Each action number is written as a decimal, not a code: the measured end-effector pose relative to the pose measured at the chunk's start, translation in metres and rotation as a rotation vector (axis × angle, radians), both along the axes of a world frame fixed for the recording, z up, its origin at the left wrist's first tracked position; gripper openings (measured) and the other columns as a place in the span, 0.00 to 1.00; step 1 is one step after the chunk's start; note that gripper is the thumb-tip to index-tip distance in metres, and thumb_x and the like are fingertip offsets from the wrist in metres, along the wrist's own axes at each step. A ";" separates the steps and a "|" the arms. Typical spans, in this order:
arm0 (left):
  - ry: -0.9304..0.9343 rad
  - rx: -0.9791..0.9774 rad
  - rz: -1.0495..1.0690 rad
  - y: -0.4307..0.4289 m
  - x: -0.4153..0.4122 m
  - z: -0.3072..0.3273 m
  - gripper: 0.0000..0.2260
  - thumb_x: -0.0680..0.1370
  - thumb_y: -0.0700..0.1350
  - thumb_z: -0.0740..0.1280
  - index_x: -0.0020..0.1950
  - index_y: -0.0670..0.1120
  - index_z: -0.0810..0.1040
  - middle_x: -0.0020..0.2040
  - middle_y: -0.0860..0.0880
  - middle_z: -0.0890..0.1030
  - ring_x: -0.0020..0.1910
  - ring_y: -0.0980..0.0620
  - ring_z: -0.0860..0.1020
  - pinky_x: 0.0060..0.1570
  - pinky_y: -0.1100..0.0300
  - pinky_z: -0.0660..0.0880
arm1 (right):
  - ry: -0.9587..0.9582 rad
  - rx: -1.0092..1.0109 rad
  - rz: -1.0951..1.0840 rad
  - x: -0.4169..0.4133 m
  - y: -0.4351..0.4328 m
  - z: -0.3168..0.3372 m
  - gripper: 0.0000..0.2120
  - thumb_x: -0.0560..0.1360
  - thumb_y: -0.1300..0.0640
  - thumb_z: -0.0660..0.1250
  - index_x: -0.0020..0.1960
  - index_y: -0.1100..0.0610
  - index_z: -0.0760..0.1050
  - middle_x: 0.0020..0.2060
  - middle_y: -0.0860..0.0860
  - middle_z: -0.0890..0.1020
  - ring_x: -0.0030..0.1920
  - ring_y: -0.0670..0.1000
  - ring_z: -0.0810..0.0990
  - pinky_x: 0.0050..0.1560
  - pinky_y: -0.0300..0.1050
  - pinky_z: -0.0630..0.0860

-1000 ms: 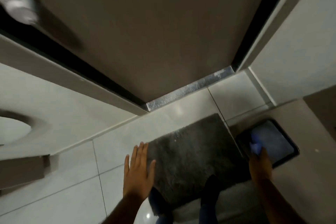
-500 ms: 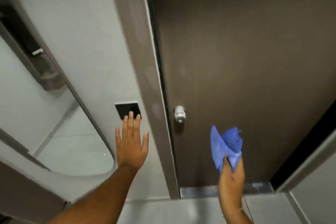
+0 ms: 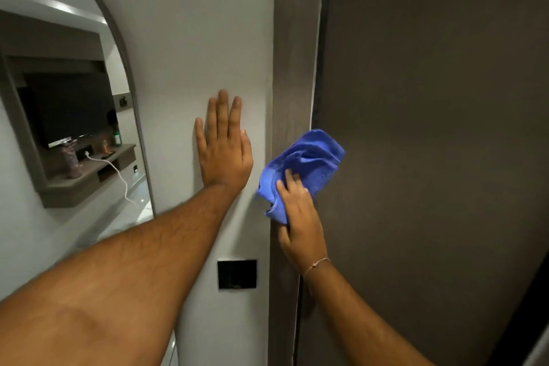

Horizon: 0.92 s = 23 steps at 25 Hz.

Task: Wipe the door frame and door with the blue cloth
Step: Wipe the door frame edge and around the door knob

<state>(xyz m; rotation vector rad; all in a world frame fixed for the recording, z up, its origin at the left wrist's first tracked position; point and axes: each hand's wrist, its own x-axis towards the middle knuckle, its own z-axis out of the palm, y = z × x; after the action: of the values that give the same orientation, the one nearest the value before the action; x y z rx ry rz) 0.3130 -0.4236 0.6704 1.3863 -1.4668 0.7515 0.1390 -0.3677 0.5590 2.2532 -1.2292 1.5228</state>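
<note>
A dark brown door (image 3: 430,142) fills the right side, closed. Its brown door frame (image 3: 292,53) runs vertically just left of it. My right hand (image 3: 298,217) grips a crumpled blue cloth (image 3: 306,163) and presses it against the frame at mid height, the cloth overlapping the frame's edge and the door's left edge. My left hand (image 3: 222,145) lies flat with fingers spread on the grey wall (image 3: 193,38), just left of the frame. The door knob is hidden behind my right arm.
A black switch plate (image 3: 236,274) sits on the wall below my left hand. An arched mirror (image 3: 59,116) at the left reflects a shelf unit with a television, bottles and a white cable.
My view has swung up from the floor to the wall and door. My right hand has raised the cloth onto the frame. My left hand has moved up onto the wall above the switch plate.
</note>
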 end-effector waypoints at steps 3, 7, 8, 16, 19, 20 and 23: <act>-0.044 -0.078 -0.005 -0.023 0.007 -0.014 0.31 0.86 0.50 0.53 0.90 0.50 0.49 0.90 0.46 0.50 0.88 0.44 0.49 0.85 0.39 0.46 | 0.183 -0.137 -0.182 0.002 -0.020 -0.021 0.27 0.71 0.50 0.70 0.71 0.49 0.75 0.79 0.50 0.68 0.84 0.51 0.58 0.83 0.61 0.56; -0.064 -0.145 -0.049 -0.033 0.010 -0.021 0.32 0.86 0.50 0.54 0.90 0.52 0.49 0.90 0.48 0.49 0.89 0.44 0.49 0.85 0.40 0.44 | 0.174 -0.206 -0.239 0.005 -0.038 -0.009 0.19 0.69 0.44 0.72 0.58 0.48 0.77 0.81 0.48 0.62 0.84 0.55 0.58 0.85 0.59 0.50; -0.079 -0.171 -0.036 -0.034 0.012 -0.019 0.32 0.86 0.51 0.54 0.90 0.52 0.49 0.90 0.48 0.47 0.89 0.44 0.48 0.85 0.40 0.44 | 0.182 -0.220 -0.259 0.010 -0.042 0.001 0.20 0.69 0.42 0.71 0.59 0.46 0.75 0.84 0.47 0.56 0.86 0.54 0.52 0.85 0.54 0.44; -0.099 -0.208 -0.021 -0.039 0.011 -0.022 0.31 0.86 0.51 0.52 0.90 0.51 0.51 0.90 0.47 0.47 0.88 0.43 0.50 0.85 0.40 0.44 | 0.297 -0.347 -0.412 0.007 -0.060 0.115 0.44 0.79 0.36 0.60 0.85 0.52 0.43 0.85 0.51 0.45 0.86 0.51 0.44 0.86 0.50 0.38; -0.083 -0.220 -0.047 -0.037 0.009 -0.022 0.30 0.86 0.50 0.52 0.90 0.51 0.53 0.90 0.48 0.50 0.88 0.43 0.51 0.85 0.40 0.45 | 0.267 -0.417 -0.456 0.002 -0.066 0.210 0.42 0.79 0.33 0.59 0.85 0.51 0.50 0.85 0.56 0.46 0.86 0.57 0.43 0.86 0.56 0.44; -0.083 -0.212 -0.047 -0.037 0.010 -0.023 0.29 0.87 0.51 0.51 0.90 0.52 0.53 0.90 0.48 0.50 0.88 0.43 0.51 0.85 0.40 0.45 | 0.249 -0.449 -0.459 0.003 -0.068 0.246 0.41 0.79 0.33 0.58 0.85 0.51 0.52 0.85 0.59 0.48 0.85 0.61 0.45 0.85 0.59 0.47; -0.088 -0.171 -0.040 -0.036 0.010 -0.021 0.28 0.88 0.54 0.43 0.90 0.51 0.51 0.90 0.47 0.49 0.88 0.42 0.49 0.86 0.40 0.43 | 0.187 -0.577 -0.479 0.009 -0.070 0.356 0.39 0.81 0.33 0.57 0.83 0.56 0.59 0.83 0.64 0.57 0.84 0.66 0.54 0.83 0.59 0.55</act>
<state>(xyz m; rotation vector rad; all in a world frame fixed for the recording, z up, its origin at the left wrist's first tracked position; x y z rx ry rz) 0.3234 -0.4594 0.6493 1.2046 -1.4573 0.9005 0.1479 -0.4381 0.9148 1.5526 -1.0075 1.2408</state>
